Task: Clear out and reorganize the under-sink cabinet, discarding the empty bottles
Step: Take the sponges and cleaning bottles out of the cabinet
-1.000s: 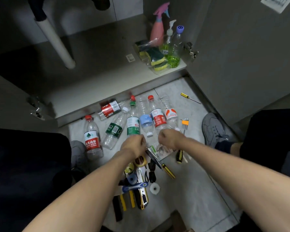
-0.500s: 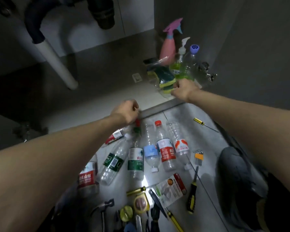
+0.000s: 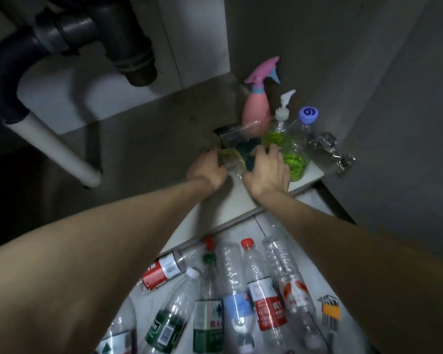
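A clear plastic container (image 3: 234,135) with green and yellow sponges (image 3: 248,149) sits on the cabinet floor (image 3: 143,149) near its front right corner. My left hand (image 3: 207,169) grips the container's left end. My right hand (image 3: 267,171) lies over its right side with fingers curled on it. Behind stand a pink spray bottle (image 3: 256,108), a pump bottle of green liquid (image 3: 279,129) and a clear bottle with a purple cap (image 3: 301,144). Several empty plastic water bottles (image 3: 241,290) lie on the tiled floor in front of the cabinet.
Dark drain pipes (image 3: 108,39) hang at the top left, and a white pipe (image 3: 54,146) slants down to the cabinet floor. A door hinge (image 3: 335,154) juts out at the right. A set of hex keys (image 3: 330,312) lies right of the bottles.
Both hands rose from the tools on the floor, reached into the cabinet and closed on the sponge container. The view moved forward and up toward the pipes.
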`<state>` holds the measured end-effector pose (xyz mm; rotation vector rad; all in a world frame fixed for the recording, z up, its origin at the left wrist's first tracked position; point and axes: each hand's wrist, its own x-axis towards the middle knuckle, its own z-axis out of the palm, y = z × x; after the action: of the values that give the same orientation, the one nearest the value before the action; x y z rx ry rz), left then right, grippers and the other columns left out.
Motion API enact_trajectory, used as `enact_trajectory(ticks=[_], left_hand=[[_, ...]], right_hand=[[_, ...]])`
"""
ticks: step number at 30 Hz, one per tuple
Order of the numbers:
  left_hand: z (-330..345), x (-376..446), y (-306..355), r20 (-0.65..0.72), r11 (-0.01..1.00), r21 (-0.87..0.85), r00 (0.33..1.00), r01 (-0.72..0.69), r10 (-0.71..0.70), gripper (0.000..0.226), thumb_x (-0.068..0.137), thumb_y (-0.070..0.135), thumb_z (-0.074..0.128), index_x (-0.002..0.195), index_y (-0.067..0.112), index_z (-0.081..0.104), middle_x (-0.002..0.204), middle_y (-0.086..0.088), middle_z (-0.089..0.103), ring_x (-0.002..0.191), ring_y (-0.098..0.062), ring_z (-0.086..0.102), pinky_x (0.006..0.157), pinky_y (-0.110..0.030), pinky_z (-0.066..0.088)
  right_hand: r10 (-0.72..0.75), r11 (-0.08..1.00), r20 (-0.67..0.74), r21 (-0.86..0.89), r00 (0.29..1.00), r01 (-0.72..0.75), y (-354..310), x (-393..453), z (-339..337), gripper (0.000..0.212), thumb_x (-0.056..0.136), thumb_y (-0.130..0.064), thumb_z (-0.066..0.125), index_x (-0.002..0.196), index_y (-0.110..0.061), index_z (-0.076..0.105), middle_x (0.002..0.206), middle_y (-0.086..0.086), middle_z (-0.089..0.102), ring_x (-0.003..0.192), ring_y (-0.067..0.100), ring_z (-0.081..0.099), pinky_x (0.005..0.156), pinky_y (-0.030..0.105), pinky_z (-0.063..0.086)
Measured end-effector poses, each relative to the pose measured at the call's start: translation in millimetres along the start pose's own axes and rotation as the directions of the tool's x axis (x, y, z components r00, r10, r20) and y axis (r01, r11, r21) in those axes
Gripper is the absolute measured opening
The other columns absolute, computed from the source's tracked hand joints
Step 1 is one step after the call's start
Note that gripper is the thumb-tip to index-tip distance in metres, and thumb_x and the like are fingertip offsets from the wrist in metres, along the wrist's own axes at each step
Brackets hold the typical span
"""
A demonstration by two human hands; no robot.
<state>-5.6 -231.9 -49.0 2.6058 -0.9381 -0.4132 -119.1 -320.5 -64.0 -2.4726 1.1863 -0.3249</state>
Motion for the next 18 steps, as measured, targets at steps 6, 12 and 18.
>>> enact_trajectory(ticks=[6,12,18], left_hand=[[-5.4,25.8,9.0,-0.200,0.995,-0.002,0.975,-0.101,0.098,0.056,0.080,0.007,0.061,0.132,0.022,0.048,0.139,-0.007,0.045,0.124,-0.032,0.048,0.094,-0.046,0.048],[24.8,62.7,25.6,-0.039,0.995,-0.020,0.995,-0.098,0.097,0.048,0.092,0.042,0.063,0.137,0.028,0.054,0.147,-0.006,0.039,0.134,-0.030,0.040,0.109,-0.039,0.038],[48.8,67.4,26.1,-0.025,0.994,-0.015,0.994,0.106,-0.107,0.059,0.073,0.074,0.064,0.104,0.023,0.061,0.128,-0.007,0.053,0.107,-0.032,0.057,0.090,-0.036,0.049]], right_hand=[[0.266,0.829,-0.256,0.553,0.929,-0.085,7.8,-70.8,27.0,0.050,0.074,-0.025,0.077,0.116,-0.019,0.051,0.119,0.002,0.050,0.112,0.025,0.053,0.094,0.050,0.049],[0.329,0.786,-0.192,0.599,0.924,-0.155,75.3,-148.0,56.6,0.048,0.071,-0.006,0.064,0.114,-0.021,0.048,0.113,-0.004,0.046,0.105,0.020,0.050,0.084,0.054,0.052],[0.187,0.892,-0.126,0.436,0.974,-0.115,109.0,-147.0,50.4,0.046,0.072,-0.006,0.068,0.110,-0.020,0.047,0.111,-0.003,0.044,0.102,0.022,0.050,0.084,0.051,0.050]])
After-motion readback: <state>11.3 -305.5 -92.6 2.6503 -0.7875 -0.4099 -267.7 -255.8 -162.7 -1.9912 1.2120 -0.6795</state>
